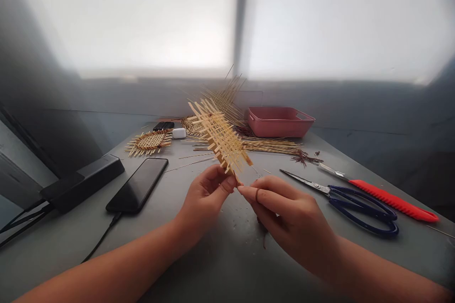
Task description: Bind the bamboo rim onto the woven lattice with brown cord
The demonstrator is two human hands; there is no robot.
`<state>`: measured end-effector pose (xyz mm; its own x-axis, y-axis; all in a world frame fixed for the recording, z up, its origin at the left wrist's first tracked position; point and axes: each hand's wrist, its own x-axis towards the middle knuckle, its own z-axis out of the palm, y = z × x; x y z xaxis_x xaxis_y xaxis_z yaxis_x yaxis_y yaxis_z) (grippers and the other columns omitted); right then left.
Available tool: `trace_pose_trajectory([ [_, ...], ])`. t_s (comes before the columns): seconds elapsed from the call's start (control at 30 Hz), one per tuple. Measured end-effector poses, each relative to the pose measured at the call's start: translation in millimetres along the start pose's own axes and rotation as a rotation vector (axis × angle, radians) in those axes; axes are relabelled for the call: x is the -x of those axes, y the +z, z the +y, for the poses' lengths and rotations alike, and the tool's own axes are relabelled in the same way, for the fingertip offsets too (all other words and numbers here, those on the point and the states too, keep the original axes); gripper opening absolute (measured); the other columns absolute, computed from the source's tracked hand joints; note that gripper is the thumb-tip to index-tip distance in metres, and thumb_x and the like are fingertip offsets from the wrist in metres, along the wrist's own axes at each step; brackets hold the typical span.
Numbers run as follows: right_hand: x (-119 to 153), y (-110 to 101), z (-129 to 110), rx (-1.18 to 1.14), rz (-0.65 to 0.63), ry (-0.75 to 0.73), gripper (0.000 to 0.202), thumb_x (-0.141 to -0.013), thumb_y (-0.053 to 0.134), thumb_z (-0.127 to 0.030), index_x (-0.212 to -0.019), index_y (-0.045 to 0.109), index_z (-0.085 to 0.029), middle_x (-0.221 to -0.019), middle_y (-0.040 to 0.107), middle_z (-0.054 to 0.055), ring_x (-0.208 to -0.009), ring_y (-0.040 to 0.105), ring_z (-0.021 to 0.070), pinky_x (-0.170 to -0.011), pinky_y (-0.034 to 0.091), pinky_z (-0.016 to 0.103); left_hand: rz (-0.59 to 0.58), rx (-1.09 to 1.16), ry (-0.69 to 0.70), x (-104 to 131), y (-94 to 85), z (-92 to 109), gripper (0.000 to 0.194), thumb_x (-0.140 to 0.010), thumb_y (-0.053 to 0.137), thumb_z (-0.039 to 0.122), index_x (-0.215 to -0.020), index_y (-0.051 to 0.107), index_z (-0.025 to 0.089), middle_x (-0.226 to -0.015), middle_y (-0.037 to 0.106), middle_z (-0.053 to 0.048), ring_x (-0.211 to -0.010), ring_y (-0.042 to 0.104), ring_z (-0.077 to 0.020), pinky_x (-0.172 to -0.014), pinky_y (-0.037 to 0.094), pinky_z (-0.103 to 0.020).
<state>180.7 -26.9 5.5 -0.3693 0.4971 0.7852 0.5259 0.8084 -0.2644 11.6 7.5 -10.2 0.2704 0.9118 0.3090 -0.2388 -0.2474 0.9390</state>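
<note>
My left hand (pixel 208 194) pinches the lower edge of a woven bamboo mat (pixel 222 135), thumb on the near side. The mat is held up at a tilt over the table, its loose strip ends sticking out all round. At its bottom corner my right hand (pixel 289 218) is closed, thumb and forefinger pinching a thin dark brown strand (pixel 236 181). That strand meets the mat beside my left thumb and also loops over the right forefinger. A dark tail of it hangs below the right palm. The fingertips of both hands are close together.
Scissors (pixel 330 191) and a red-handled knife (pixel 387 199) lie on the right. A phone (pixel 138 184) on a cable and a black power strip (pixel 85 182) are at left. Behind stand a pink basket (pixel 280 125), bamboo strips (pixel 270 145) and another woven piece (pixel 151 142).
</note>
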Motion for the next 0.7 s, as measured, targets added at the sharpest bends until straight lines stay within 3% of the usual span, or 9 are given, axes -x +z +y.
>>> trace_pose_trajectory([
  [0.1,-0.5,-2.1,0.8,0.056,0.009,-0.059,0.019,-0.093,0.056,-0.009,-0.093,0.073,-0.018,-0.082,0.069,0.006,-0.071,0.064,0.0131,-0.064,0.057,0.024,-0.035,0.066,0.000,0.0,-2.0,-3.9,0.020,-0.085,0.068,0.039,-0.088,0.066,0.020,-0.085,0.069,-0.002,-0.085,0.063,-0.0158,-0.084,0.052,-0.031],
  [0.3,-2.4,-4.2,1.9,0.089,0.029,-0.067,0.019,-0.091,0.056,-0.006,-0.087,0.071,-0.017,-0.077,0.065,0.004,-0.066,0.061,0.0129,-0.062,0.055,0.025,-0.062,0.108,0.038,-0.7,-3.3,-5.6,0.020,-0.085,0.068,0.040,-0.082,0.062,0.021,-0.078,0.064,0.000,-0.077,0.060,-0.0138,-0.076,0.052,-0.028],
  [0.5,-4.9,-5.5,-6.0,-0.121,0.003,0.209,0.014,-0.089,0.060,-0.014,-0.086,0.073,-0.018,-0.063,0.055,-0.001,-0.053,0.055,0.0099,-0.047,0.047,0.020,-0.075,0.029,0.121,1.8,-1.5,-3.5,0.012,-0.088,0.064,0.028,-0.082,0.060,0.020,-0.075,0.058,0.002,-0.070,0.055,-0.0097,-0.071,0.050,-0.023],
  [0.63,-6.2,-7.2,-10.6,-0.285,-0.027,0.459,0.016,-0.090,0.062,-0.027,-0.082,0.074,-0.021,-0.062,0.054,0.000,-0.054,0.055,0.0122,-0.048,0.049,0.023,-0.070,-0.131,0.170,6.7,-2.5,-7.8,0.007,-0.089,0.060,0.022,-0.082,0.060,0.020,-0.076,0.061,0.001,-0.071,0.056,-0.0110,-0.068,0.050,-0.024],
  [0.7,-6.4,-7.6,-12.2,-0.326,-0.022,0.507,0.018,-0.091,0.062,-0.032,-0.083,0.075,-0.022,-0.063,0.056,0.000,-0.055,0.056,0.0125,-0.049,0.050,0.024,-0.059,-0.222,0.177,8.3,-2.3,-7.4,0.005,-0.087,0.060,0.019,-0.083,0.061,0.021,-0.078,0.064,0.000,-0.071,0.058,-0.0117,-0.066,0.050,-0.024],
])
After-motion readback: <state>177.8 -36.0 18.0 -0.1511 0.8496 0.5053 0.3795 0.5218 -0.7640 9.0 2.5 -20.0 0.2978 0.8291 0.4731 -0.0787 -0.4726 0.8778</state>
